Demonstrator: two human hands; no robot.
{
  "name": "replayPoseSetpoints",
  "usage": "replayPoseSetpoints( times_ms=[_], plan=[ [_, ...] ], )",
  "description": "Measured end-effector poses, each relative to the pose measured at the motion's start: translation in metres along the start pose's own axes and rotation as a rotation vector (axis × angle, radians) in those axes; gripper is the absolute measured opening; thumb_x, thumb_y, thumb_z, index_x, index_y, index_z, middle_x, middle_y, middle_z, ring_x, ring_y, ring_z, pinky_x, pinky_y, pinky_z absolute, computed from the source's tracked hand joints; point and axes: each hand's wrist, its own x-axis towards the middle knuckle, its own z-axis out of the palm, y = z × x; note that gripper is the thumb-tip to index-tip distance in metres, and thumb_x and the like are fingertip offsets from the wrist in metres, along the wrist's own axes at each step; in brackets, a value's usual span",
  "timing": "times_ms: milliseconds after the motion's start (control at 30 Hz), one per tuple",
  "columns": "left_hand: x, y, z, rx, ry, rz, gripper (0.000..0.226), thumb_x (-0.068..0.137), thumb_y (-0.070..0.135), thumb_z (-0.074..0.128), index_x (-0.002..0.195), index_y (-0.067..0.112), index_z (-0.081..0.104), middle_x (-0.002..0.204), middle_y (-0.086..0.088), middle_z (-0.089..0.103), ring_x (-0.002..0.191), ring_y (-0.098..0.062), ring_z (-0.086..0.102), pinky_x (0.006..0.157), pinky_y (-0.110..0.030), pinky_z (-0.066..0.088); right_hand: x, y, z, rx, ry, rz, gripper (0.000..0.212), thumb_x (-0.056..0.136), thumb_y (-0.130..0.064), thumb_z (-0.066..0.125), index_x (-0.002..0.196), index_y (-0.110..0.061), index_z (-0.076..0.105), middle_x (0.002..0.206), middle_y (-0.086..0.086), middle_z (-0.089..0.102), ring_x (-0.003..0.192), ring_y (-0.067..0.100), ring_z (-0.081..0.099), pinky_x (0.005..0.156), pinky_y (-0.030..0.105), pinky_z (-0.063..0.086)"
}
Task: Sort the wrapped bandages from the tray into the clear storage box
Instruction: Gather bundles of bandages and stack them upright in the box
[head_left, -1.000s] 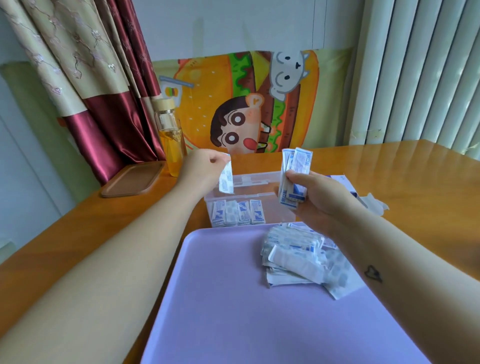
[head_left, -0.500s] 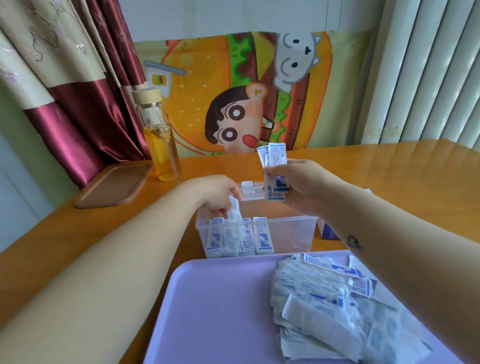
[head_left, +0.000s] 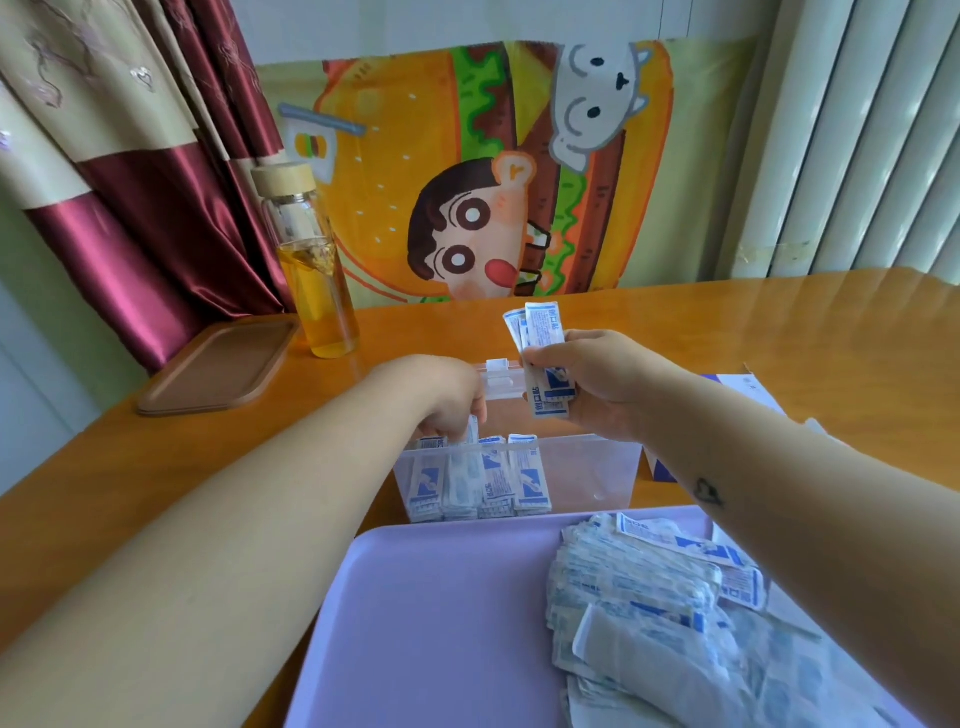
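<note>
**Placement step: one bandage at the box**

Left hand (head_left: 441, 400) reaches into the clear storage box (head_left: 587, 467) at its left end. Its fingers are curled down and seem to pinch one wrapped bandage (head_left: 471, 431) beside the upright row (head_left: 478, 478). Right hand (head_left: 597, 384), above the box's far rim, clasps a small bundle (head_left: 540, 332). A loose pile (head_left: 649, 597) lies on the tray (head_left: 415, 623) just in front of the box.

Next, probably: let the piece go standing upright, then peel another off the bundle.

Left fingertips are hidden behind wrappers. Pile count unreadable. Tray's near edge cut off.

Wooden table (head_left: 779, 332), maroon curtain (head_left: 156, 208), cartoon cloth (head_left: 493, 171), white blinds (head_left: 857, 130).
</note>
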Motion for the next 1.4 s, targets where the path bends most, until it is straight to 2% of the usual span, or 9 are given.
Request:
replayPoseSetpoints(
  times_ms=[100,267,600,800,933,1033,1133,1267,1400],
  plan=[
    [-0.003,0.004,0.003,0.069,0.067,0.0,0.049,0.087,0.006,0.064,0.132,0.021,0.053,0.137,-0.003,0.049,0.118,-0.024,0.05,0.09,-0.03,0.046,-0.001,0.001,0.0,-0.005,-0.003,0.0,0.048,0.09,-0.007,0.058,0.136,-0.011,0.044,0.116,0.013,0.058,0.106,0.024,0.056,0.096,0.044,0.047],
    [-0.008,0.012,0.001,0.118,0.138,0.001,0.046,0.089,-0.001,0.055,0.129,0.022,0.057,0.131,-0.004,0.053,0.111,-0.024,0.054,0.088,-0.03,0.049,-0.004,0.0,-0.001,-0.015,-0.004,0.005,0.046,0.09,-0.008,0.059,0.134,-0.011,0.045,0.118,0.012,0.057,0.108,0.024,0.055,0.097,0.045,0.047],
    [-0.005,0.015,0.001,0.184,-0.128,0.069,0.046,0.094,0.002,0.043,0.121,0.034,0.061,0.138,0.001,0.048,0.121,-0.019,0.047,0.094,-0.03,0.047,-0.009,0.002,0.0,-0.061,-0.037,-0.008,0.041,0.09,-0.008,0.058,0.13,-0.01,0.047,0.116,0.011,0.058,0.107,0.024,0.055,0.098,0.044,0.047],
    [-0.006,0.018,0.0,0.197,-0.178,0.059,0.042,0.097,0.006,0.039,0.119,0.034,0.062,0.136,0.0,0.047,0.117,-0.021,0.047,0.087,-0.028,0.043,-0.01,0.002,0.0,-0.091,-0.042,-0.008,0.04,0.09,-0.009,0.058,0.129,-0.01,0.047,0.118,0.011,0.058,0.108,0.024,0.055,0.098,0.044,0.046],
    [-0.004,0.017,0.001,0.132,-0.216,0.011,0.027,0.095,0.023,0.053,0.12,0.026,0.062,0.127,0.0,0.054,0.107,-0.019,0.051,0.08,-0.026,0.045,-0.01,0.001,0.0,-0.086,-0.037,-0.003,0.04,0.091,-0.009,0.057,0.13,-0.01,0.047,0.118,0.011,0.058,0.107,0.023,0.055,0.096,0.041,0.048],
    [-0.001,0.015,0.002,0.11,-0.243,-0.009,0.033,0.091,0.032,0.058,0.122,0.022,0.061,0.122,-0.002,0.057,0.104,-0.019,0.056,0.08,-0.027,0.049,-0.011,0.0,0.0,-0.085,-0.036,-0.004,0.039,0.091,-0.009,0.057,0.129,-0.01,0.047,0.117,0.011,0.058,0.106,0.023,0.056,0.093,0.039,0.048],
    [-0.001,0.014,0.003,0.108,-0.235,-0.006,0.025,0.093,0.027,0.056,0.116,0.022,0.063,0.116,-0.001,0.058,0.101,-0.019,0.056,0.075,-0.025,0.049,-0.013,-0.001,0.001,-0.089,-0.029,-0.004,0.039,0.091,-0.009,0.057,0.129,-0.01,0.047,0.118,0.011,0.057,0.105,0.022,0.056,0.091,0.038,0.049],
    [-0.01,0.007,-0.003,-0.043,-0.098,0.022,0.03,0.096,0.013,0.041,0.113,0.025,0.062,0.105,-0.003,0.063,0.089,-0.015,0.058,0.066,-0.022,0.046,-0.018,-0.003,0.0,-0.097,-0.019,-0.029,0.042,0.092,-0.01,0.057,0.132,-0.008,0.045,0.117,0.011,0.057,0.105,0.023,0.056,0.098,0.042,0.047],
    [-0.036,0.005,-0.005,-0.557,0.412,0.121,0.031,0.099,0.012,0.036,0.117,0.021,0.06,0.101,0.004,0.061,0.087,-0.009,0.059,0.073,-0.024,0.049,-0.04,-0.004,0.002,-0.061,-0.082,-0.13,0.034,0.094,-0.01,0.053,0.128,-0.004,0.049,0.103,0.01,0.06,0.09,0.018,0.057,0.088,0.035,0.051]
  ],
)
